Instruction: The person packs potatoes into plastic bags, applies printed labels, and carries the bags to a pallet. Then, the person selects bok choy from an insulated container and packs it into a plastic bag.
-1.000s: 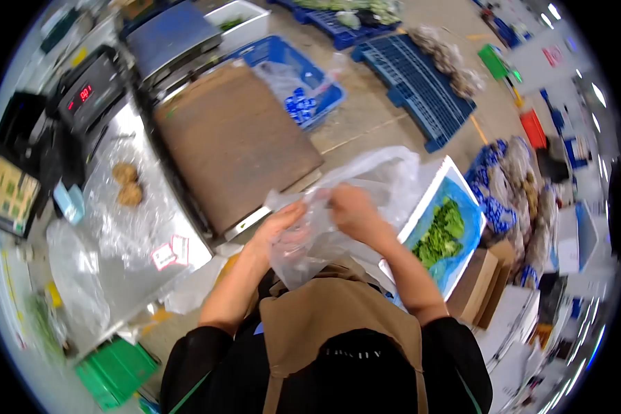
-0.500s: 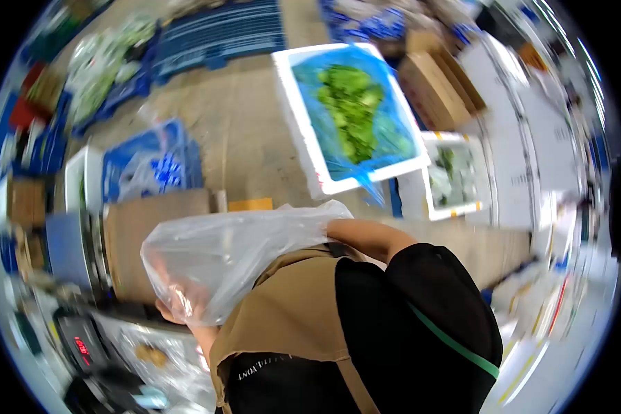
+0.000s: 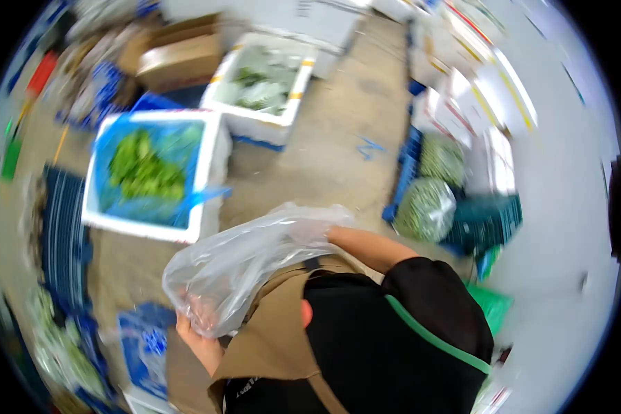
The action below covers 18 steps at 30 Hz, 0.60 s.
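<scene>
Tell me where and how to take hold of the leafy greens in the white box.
Probably best from straight above, gathering the middle of the leafy greens: they lie in a loose heap, seemingly uncovered there, while the raised walls of the white box and its blue liner close off the sides. Free the left hand from the clear bag first.

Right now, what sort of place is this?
Probably a produce packing or storage area: a white box holds leafy greens, and filled bags of green produce sit beside a dark green crate.
</scene>
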Each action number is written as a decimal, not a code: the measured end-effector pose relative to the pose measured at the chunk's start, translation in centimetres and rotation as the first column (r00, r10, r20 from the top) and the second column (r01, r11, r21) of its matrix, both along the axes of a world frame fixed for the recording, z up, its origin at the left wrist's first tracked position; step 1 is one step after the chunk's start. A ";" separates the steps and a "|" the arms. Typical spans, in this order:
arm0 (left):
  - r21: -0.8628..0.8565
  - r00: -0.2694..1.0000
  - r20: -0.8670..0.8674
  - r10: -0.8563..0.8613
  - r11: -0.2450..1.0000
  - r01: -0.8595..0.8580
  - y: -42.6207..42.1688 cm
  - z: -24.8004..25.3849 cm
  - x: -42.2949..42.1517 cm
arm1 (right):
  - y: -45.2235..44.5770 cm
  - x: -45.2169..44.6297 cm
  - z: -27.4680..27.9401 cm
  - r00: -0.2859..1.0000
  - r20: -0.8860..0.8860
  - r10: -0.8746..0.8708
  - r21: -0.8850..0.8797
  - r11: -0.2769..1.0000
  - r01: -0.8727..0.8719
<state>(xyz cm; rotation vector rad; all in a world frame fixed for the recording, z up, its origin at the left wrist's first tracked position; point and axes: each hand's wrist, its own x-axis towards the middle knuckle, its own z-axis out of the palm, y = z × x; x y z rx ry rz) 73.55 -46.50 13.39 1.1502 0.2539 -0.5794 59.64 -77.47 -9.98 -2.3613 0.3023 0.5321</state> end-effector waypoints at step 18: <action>-0.479 0.619 -0.402 -0.675 0.731 0.486 -38.1 -4.3 -8.6 | -24.0 -25.5 5.3 0.702 0.122 -0.701 0.149 0.713 0.685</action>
